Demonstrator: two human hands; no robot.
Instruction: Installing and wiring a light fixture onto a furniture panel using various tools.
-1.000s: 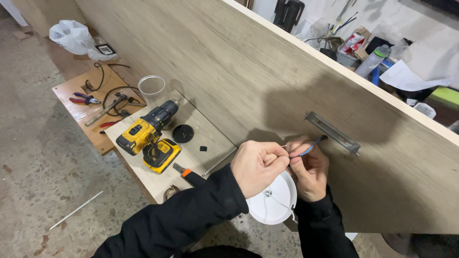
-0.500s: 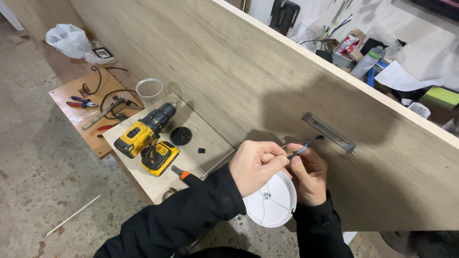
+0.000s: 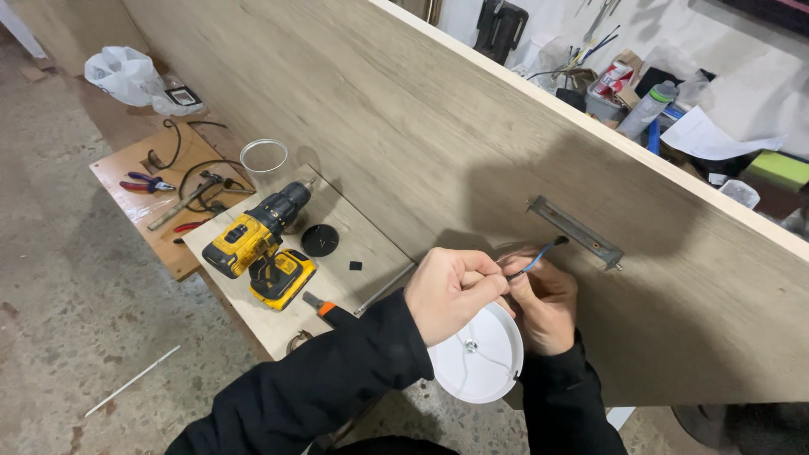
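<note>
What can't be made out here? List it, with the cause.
- Head view: how the wires join, covered by the left hand and right hand.
- White round fixture: upper part behind both hands.
- Orange-handled tool: far end under the sleeve.
- Shelf clutter: too small.

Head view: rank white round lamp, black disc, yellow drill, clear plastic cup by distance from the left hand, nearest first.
From the left hand:
1. White round lamp, just below the hand.
2. Black disc, on the board to its left.
3. Yellow drill, lying on the board left of the disc.
4. Clear plastic cup, upright at the board's far end.
</note>
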